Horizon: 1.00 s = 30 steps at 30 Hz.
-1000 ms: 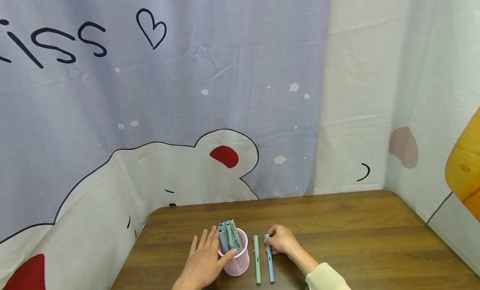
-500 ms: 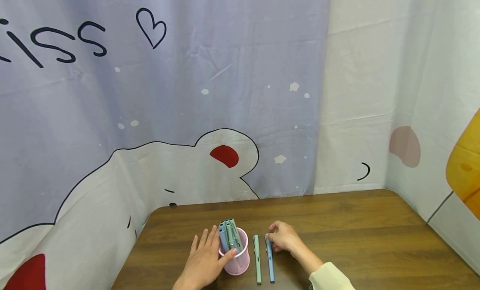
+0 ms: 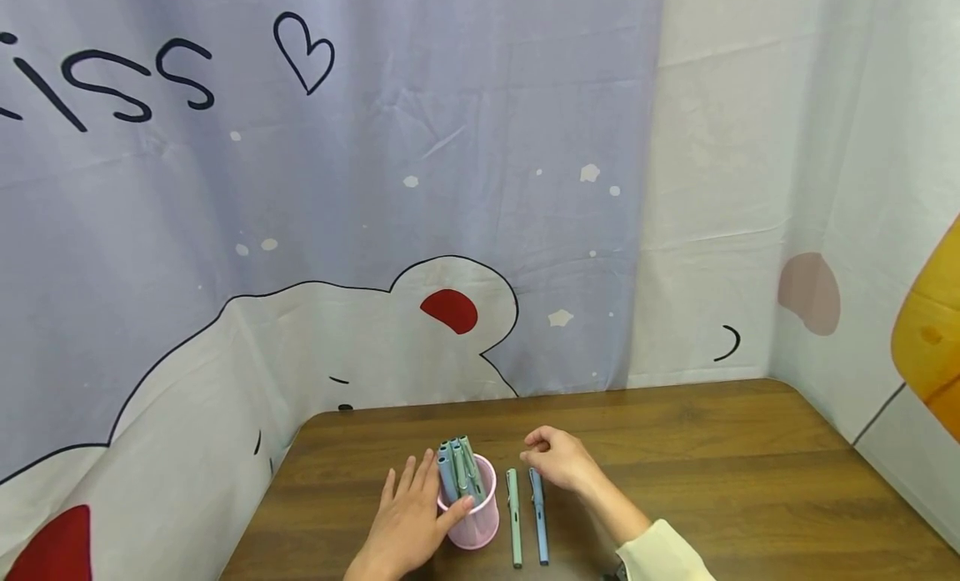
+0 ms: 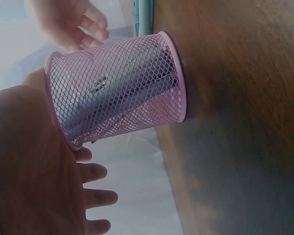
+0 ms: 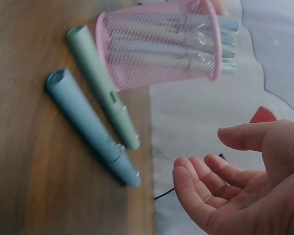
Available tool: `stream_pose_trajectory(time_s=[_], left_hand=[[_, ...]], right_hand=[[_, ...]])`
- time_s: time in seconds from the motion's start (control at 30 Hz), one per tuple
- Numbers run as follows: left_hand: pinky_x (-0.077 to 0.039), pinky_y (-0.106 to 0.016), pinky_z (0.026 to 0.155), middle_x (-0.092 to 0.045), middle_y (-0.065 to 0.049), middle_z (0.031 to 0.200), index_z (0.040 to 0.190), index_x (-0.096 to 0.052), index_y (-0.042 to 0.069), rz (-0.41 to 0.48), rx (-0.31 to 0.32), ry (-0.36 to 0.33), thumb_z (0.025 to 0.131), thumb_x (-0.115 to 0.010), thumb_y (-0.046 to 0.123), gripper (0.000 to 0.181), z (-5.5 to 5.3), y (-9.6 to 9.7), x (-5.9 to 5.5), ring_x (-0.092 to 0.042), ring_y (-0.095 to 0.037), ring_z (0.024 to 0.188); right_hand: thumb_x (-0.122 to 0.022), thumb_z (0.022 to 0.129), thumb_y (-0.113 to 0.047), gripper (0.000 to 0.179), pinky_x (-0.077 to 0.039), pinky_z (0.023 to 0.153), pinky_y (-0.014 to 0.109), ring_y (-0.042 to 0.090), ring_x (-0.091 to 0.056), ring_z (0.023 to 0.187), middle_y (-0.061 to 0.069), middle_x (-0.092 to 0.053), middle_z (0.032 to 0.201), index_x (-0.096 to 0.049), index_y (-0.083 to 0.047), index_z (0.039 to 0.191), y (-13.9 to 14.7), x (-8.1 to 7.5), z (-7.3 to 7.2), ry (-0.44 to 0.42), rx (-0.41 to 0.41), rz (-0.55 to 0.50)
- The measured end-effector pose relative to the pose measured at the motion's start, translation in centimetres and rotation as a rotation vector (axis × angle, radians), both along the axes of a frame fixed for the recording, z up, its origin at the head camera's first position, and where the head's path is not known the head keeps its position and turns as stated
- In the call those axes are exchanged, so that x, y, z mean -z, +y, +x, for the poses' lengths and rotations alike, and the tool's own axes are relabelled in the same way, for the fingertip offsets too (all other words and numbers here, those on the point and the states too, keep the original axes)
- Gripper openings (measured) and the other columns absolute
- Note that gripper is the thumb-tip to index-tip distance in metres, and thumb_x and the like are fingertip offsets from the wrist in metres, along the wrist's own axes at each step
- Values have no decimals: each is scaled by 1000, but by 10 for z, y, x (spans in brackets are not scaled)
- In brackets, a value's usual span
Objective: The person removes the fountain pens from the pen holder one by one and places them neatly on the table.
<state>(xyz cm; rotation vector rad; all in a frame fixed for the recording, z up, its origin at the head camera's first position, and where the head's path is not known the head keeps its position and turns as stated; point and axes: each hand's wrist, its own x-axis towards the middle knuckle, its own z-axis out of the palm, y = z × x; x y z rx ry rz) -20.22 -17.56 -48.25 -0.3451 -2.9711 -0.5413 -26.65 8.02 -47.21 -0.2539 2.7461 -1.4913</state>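
Note:
A pink mesh pen cup point(image 3: 474, 531) stands upright on the table, with several green and blue pens point(image 3: 459, 468) in it. My left hand point(image 3: 408, 514) rests against the cup's left side, fingers straight and spread, thumb at the rim. To the cup's right lie a green pen point(image 3: 514, 518) and a blue pen point(image 3: 539, 518), side by side and apart. My right hand point(image 3: 561, 460) hovers by the blue pen's far end. In the right wrist view, its fingers point(image 5: 206, 183) are loosely bent, thumb apart from them, nothing between.
The brown wooden table point(image 3: 697, 481) reaches to the right and behind the pens. A printed curtain point(image 3: 525, 189) hangs along its back and sides.
My right hand has let go of the blue pen and lifted slightly away from it. The blue pen stays on the table. The left hand keeps its place at the cup.

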Motion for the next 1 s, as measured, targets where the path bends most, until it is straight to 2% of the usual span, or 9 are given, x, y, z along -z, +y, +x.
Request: stream_pose_trajectory(time_s=[0.13,0.37,0.67,1.0], left_hand=[[-11,-68,119,-34,-21,161,153,-38,-3,-3,-5,3,95,-45,72,94,-1,0,0,-25,-47,149],[-11,-69,119,-34,-21,161,153,-39,-2,-11,-9,6,95,-46,72,94,1,1,-1,-25,-47,149],[-11,-69,118,-33,-21,161,153,-39,-2,-15,-9,7,95,-45,73,95,1,2,-1,-25,-47,149],[-11,-70,118,-33,-22,161,152,-40,-3,-13,-8,11,95,-43,73,95,2,1,-1,-25,-48,149]], right_hand=[[-76,87,-23,23,-53,78,34,13,-65,88,-2,-71,96,-71,-11,107,-3,-7,1,46,-37,1],[-74,91,-20,31,-56,87,34,21,-68,101,7,-73,110,-69,-7,118,-11,-12,1,110,-162,-134],[-74,91,-19,29,-55,89,32,23,-68,104,12,-72,114,-70,-8,118,-23,-15,1,141,-174,-224],[-73,92,-13,27,-54,82,24,24,-69,101,12,-72,112,-69,-4,117,-38,-14,-1,160,-218,-307]])
